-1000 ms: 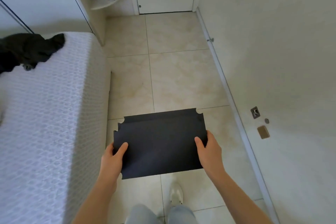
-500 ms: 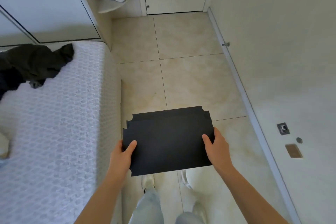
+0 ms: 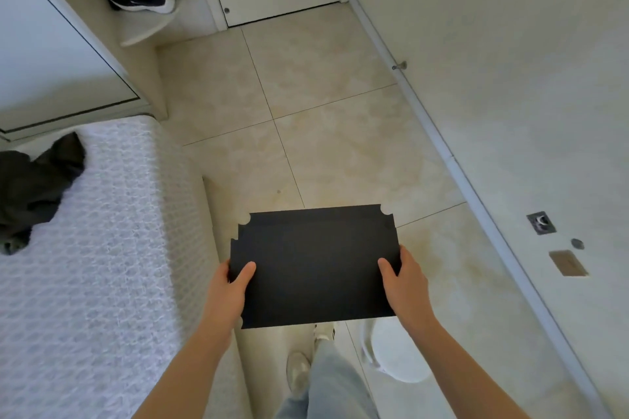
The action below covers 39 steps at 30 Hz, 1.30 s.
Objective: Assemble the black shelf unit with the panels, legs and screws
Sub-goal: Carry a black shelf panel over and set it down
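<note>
No legible text anywhere.

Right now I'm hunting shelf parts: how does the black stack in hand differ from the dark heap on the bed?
The black panels are flat, straight-edged, with notched corners; the dark garment is crumpled. The left hand and right hand hold the panels over the floor; the garment lies on the bed. Both are dark.

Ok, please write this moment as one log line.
left hand: grips panels | right hand: grips panels | panels: stacked, over floor
</note>
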Each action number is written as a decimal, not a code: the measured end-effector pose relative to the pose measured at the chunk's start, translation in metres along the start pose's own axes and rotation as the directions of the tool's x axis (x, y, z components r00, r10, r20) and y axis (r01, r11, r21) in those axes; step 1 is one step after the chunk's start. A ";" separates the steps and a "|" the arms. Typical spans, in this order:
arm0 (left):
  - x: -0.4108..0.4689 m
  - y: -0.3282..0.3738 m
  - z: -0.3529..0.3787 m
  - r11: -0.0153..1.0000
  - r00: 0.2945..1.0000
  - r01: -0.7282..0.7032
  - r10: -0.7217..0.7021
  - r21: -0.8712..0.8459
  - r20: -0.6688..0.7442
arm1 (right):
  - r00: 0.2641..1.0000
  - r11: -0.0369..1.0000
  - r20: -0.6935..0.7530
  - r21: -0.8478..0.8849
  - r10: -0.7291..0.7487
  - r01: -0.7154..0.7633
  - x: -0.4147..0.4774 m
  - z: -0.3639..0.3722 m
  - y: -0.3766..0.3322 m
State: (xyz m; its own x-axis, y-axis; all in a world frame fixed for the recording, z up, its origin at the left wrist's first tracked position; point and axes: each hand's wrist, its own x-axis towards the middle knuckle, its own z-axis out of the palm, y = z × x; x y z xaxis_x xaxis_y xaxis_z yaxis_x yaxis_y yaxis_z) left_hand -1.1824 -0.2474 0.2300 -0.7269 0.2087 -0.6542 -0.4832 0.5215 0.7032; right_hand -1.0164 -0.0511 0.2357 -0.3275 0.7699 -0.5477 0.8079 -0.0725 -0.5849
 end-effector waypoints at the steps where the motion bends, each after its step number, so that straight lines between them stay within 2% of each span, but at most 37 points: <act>1: 0.014 0.004 0.006 1.000 1.000 0.001 -0.001 0.011 0.005 | 1.000 1.000 -0.002 0.009 0.008 -0.008 0.012 0.002 -0.003; 7: 0.102 0.022 0.047 0.993 0.998 0.059 -0.061 0.102 0.011 | 0.997 0.997 0.008 0.007 0.076 -0.076 0.093 0.018 -0.010; 17: 0.287 0.012 0.107 0.970 0.992 0.045 -0.073 0.241 0.106 | 0.978 0.973 -0.001 0.099 0.208 -0.207 0.243 0.098 0.017; 22: 0.392 -0.037 0.139 0.963 0.984 0.045 -0.088 0.266 0.155 | 0.963 0.954 -0.008 0.140 0.269 -0.265 0.318 0.170 0.061; 28: 0.501 -0.105 0.161 0.926 0.970 0.017 -0.106 0.378 0.218 | 0.920 0.899 0.008 0.210 0.392 -0.385 0.379 0.272 0.127; 34: 0.575 -0.168 0.169 0.861 0.947 0.017 -0.178 0.509 0.268 | 0.858 0.824 0.048 0.257 0.512 -0.506 0.406 0.364 0.187; 39: 0.617 -0.211 0.176 0.822 0.934 0.022 -0.220 0.569 0.280 | 0.810 0.766 0.136 0.267 0.570 -0.584 0.420 0.422 0.227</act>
State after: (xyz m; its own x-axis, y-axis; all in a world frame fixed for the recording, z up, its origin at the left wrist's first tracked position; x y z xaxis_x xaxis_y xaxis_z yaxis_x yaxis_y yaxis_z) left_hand -1.4430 -0.0829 -0.3709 -0.4362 0.3124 -0.8439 -0.1359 0.9042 0.4050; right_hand -1.1768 -0.0113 -0.3797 0.1288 0.4965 -0.8584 0.6795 -0.6747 -0.2883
